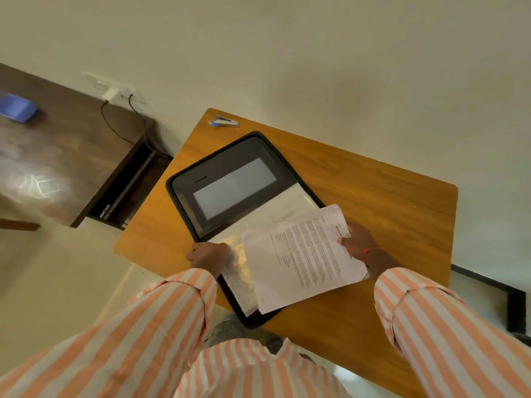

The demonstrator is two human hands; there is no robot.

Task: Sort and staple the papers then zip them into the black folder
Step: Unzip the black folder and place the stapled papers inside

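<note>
Papers [304, 259] hang pinched in the grip of the right hand [359, 242] over the open black folder [218, 165] on the tabletop [373, 182], while the grip of the left hand [208, 255] curls round its clear sleeves [241, 271].

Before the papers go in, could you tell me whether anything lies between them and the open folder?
Only the clear sleeves of the folder: they lie on its near half, under the papers that the right hand holds, and the left hand grips their edge. Nothing else visible is in the way.

black folder [230, 168] open (unzipped), papers [304, 259] overlapping
</note>
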